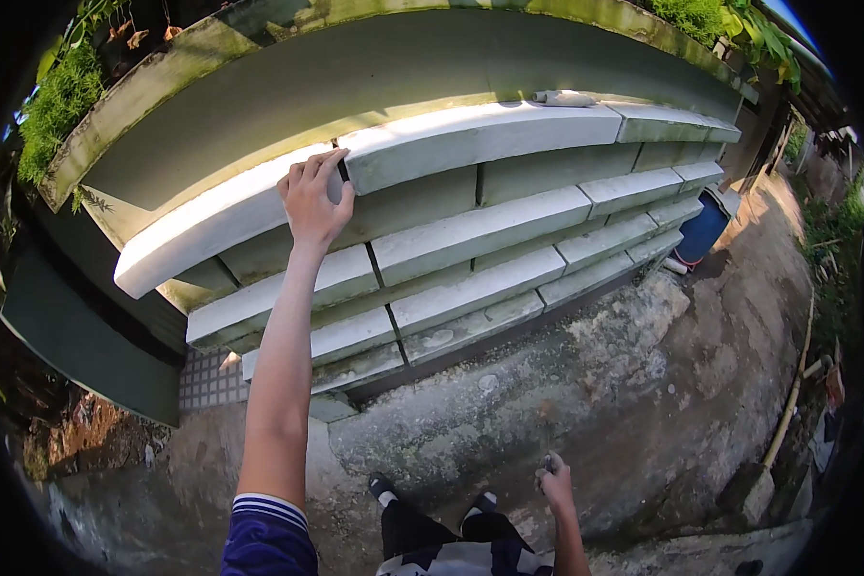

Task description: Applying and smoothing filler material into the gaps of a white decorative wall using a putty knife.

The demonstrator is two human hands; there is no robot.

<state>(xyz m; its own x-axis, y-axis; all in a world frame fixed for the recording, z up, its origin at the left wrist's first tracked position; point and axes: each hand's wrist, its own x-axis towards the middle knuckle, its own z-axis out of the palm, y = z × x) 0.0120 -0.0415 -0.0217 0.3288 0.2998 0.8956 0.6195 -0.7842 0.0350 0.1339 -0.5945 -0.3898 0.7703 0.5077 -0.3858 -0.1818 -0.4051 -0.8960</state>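
My left hand (317, 197) reaches forward to the top white-painted ledge of a stepped wall. Its bent fingertips rest at a dark joint between the left ledge block (221, 216) and the longer right ledge block (480, 139). The thumb is spread away from the fingers, and nothing shows between them. Low on the right, my right hand (558, 485) hangs at my side, its fingers closed around a small dark thing too small to name. A pale cylindrical object (564, 98) lies on the top ledge, farther right.
Lower white ledges (480, 230) step down toward the rough concrete ground (470, 432) under my feet. A blue drum (703, 230) stands past the wall's right end. At right lies a long pole (792, 394). A dark green panel (86, 336) is at left; plants (62, 115) hang above.
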